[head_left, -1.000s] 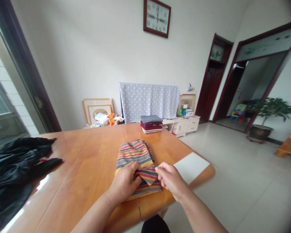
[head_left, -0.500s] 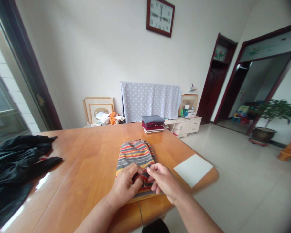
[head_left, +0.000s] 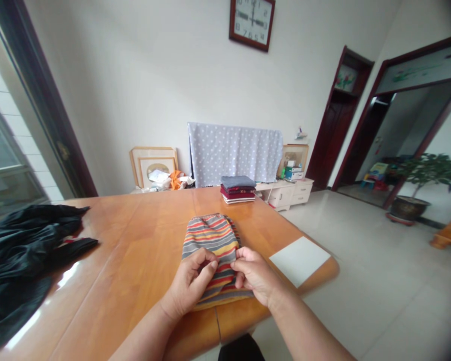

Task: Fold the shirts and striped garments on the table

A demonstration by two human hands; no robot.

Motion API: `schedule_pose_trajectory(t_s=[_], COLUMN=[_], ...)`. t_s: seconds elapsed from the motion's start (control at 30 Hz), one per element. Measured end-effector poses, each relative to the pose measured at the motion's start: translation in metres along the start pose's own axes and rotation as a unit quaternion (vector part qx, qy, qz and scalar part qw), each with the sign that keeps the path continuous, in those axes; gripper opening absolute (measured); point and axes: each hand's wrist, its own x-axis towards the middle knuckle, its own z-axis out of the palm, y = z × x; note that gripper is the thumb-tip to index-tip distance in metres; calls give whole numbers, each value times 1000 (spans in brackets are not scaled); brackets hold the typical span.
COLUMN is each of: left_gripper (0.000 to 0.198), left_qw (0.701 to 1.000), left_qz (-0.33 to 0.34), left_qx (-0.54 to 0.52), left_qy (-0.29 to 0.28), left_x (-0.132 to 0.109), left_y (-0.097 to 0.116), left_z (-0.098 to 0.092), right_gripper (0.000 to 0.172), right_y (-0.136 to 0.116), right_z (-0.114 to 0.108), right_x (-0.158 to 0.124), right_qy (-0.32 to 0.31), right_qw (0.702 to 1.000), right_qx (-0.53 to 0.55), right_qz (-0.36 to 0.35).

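Folded striped pants [head_left: 210,233] in grey, orange, red and yellow lie flat near the table's front edge, the gathered waistband at the far end. My left hand [head_left: 195,276] rests over their near left part, thumb and index finger pinched at the cloth. From the right, my right hand [head_left: 253,273] pinches the right edge of the folded part between thumb and fingers. The two hands are a short gap apart, and the striped cloth shows between them. Part of the near fold is hidden under the fingers.
On the wooden table [head_left: 135,240] lie a dark heap of clothes [head_left: 26,250] at left and a white sheet [head_left: 299,259] at right. A stack of folded clothes [head_left: 238,189] stands at the far edge. Behind are a cloth-draped object [head_left: 235,153] and a low cabinet [head_left: 298,193].
The bunched near part of the striped pants now lies flatter, with its stripes showing. My left fingers have risen slightly away from the fold, and my right hand has shifted a little. The view has tilted slightly.
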Motion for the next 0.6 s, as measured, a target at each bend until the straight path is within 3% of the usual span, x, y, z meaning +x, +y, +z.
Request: schedule_pose_trajectory(t_s=[0.2, 0.47, 0.6], left_gripper=[20, 13, 24], left_qw=[1000, 997, 994], left_qz=[-16, -10, 20], left_qx=[1, 51, 78], left_qy=[-26, -54, -71], left_x=[1, -2, -3], left_y=[-13, -16, -9], left_z=[6, 10, 8], right_gripper=[12, 25, 18], right_y=[4, 6, 7], right_z=[-21, -23, -24], right_x=[0, 8, 3], right_qy=[-21, 46, 72], right_qw=[991, 996, 991], right_qx=[-130, -71, -73], right_qz=[1, -41, -89])
